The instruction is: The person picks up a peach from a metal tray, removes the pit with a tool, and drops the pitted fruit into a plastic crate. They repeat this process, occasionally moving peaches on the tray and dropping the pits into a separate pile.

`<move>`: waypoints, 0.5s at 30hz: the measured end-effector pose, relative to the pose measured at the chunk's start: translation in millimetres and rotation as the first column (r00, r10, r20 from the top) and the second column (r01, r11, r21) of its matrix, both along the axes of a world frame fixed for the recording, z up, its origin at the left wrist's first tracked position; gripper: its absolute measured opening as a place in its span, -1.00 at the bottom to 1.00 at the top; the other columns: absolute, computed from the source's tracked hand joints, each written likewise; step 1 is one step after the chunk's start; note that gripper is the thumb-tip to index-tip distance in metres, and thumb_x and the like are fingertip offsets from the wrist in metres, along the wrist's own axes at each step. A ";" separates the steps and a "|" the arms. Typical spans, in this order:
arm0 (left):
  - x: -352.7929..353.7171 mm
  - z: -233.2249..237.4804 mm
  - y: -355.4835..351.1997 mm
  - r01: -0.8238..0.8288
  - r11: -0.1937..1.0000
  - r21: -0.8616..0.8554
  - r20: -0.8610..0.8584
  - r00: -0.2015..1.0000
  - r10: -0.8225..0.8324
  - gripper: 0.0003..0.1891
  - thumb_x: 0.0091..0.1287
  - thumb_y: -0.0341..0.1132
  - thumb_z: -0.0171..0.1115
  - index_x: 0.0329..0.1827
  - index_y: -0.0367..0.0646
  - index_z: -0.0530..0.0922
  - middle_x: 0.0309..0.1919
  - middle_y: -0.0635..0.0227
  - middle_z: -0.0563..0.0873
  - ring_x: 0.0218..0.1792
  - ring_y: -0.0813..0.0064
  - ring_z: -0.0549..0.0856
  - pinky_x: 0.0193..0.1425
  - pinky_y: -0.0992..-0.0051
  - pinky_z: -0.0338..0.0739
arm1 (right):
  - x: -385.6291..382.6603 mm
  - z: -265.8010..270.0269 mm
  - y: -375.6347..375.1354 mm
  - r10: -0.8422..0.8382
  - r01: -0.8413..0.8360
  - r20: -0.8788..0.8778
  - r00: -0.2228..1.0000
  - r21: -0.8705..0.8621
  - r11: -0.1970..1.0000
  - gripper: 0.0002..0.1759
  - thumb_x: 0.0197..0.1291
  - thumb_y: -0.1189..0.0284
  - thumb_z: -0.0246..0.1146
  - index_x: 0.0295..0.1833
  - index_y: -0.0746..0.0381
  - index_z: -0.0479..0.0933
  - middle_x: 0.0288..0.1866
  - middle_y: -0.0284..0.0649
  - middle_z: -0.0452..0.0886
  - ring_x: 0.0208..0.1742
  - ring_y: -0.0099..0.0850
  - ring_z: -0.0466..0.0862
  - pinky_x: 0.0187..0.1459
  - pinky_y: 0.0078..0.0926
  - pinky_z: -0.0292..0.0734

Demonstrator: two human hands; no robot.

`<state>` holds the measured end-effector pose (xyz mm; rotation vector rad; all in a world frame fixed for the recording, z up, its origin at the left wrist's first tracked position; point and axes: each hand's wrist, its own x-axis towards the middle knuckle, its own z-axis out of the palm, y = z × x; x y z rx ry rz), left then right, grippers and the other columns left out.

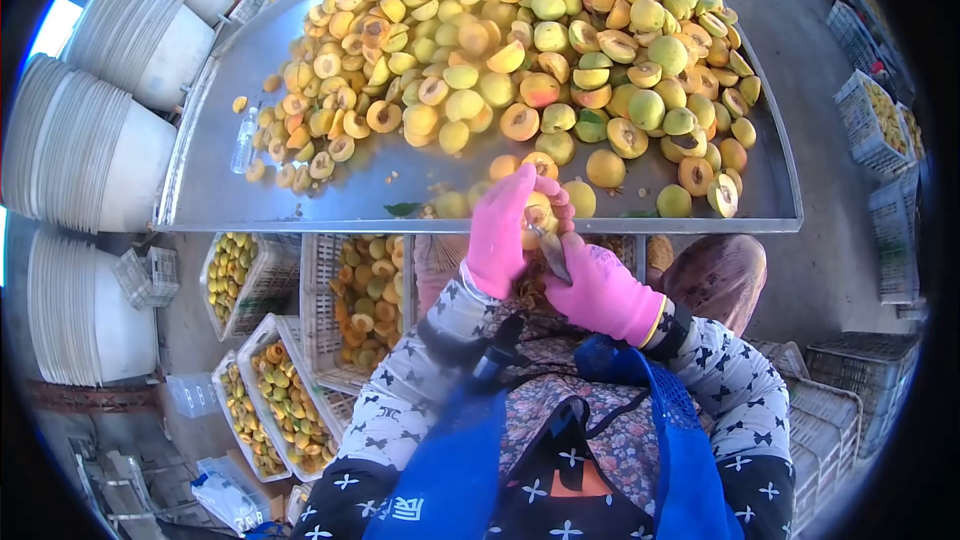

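My left hand (497,233), in a pink glove, is closed around a halved yellow peach (538,212) at the near edge of the metal table. In my right hand (612,292), also gloved in pink, is a small metal pitting knife (550,250), gripped with its tip against the cut fruit. Its exact blade shape is partly hidden by my fingers. Just past my hands lie loose peaches, among them a whole-looking one (578,198) and a cut half (519,122).
A large heap of halved peaches (560,35) covers the metal table (350,195). A clear plastic bottle (243,142) lies at its left. Fruit-filled crates (318,325) stand below the table. Stacked white tubs (90,310) line the left, and more crates (825,440) stand at right.
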<state>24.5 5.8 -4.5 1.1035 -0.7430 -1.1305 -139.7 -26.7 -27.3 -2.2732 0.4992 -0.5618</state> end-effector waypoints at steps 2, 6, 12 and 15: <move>-1.6 0.9 -0.3 -0.036 0.998 -0.045 0.049 0.998 0.038 -0.59 0.57 -0.05 0.04 -0.05 -0.30 0.56 -0.23 0.15 0.72 -0.24 0.34 0.76 -0.11 0.37 0.68 | 0.7 -9.8 -6.4 -0.001 -0.008 0.040 0.999 0.230 0.973 -0.67 0.15 0.48 0.29 0.01 0.33 0.43 -0.33 0.09 0.57 -0.27 0.13 0.62 -0.31 -0.03 0.48; -12.9 0.6 0.1 -0.188 0.980 0.061 -0.273 0.942 0.198 -0.58 0.56 -0.04 0.06 -0.11 -0.31 0.59 -0.31 0.17 0.72 -0.31 0.37 0.74 -0.20 0.44 0.66 | -1.5 -13.6 -6.2 -0.021 0.019 0.010 1.000 0.150 0.988 -0.67 0.14 0.49 0.29 0.00 0.33 0.43 -0.38 0.04 0.55 -0.33 0.10 0.60 -0.33 -0.09 0.47; -15.1 -7.8 -5.0 -0.262 0.960 0.101 -0.096 0.958 0.272 -0.51 0.55 -0.01 0.07 -0.26 -0.33 0.64 -0.44 0.21 0.70 -0.39 0.38 0.70 -0.25 0.43 0.65 | 7.3 0.0 4.2 0.015 0.052 -0.081 0.997 0.759 0.650 -0.74 0.17 0.47 0.28 -0.08 0.27 0.41 -0.42 -0.25 0.54 -0.54 -0.38 0.58 -0.48 -0.40 0.47; 0.6 -7.0 -8.6 -0.024 0.987 0.159 -0.151 0.987 0.048 -0.52 0.53 0.01 0.12 -0.32 -0.30 0.62 -0.47 0.23 0.68 -0.44 0.41 0.68 -0.31 0.47 0.61 | 3.3 -9.7 4.1 0.021 0.016 -0.052 0.998 0.611 0.792 -0.79 0.19 0.46 0.27 -0.11 0.26 0.44 -0.47 -0.33 0.50 -0.59 -0.54 0.53 -0.56 -0.56 0.42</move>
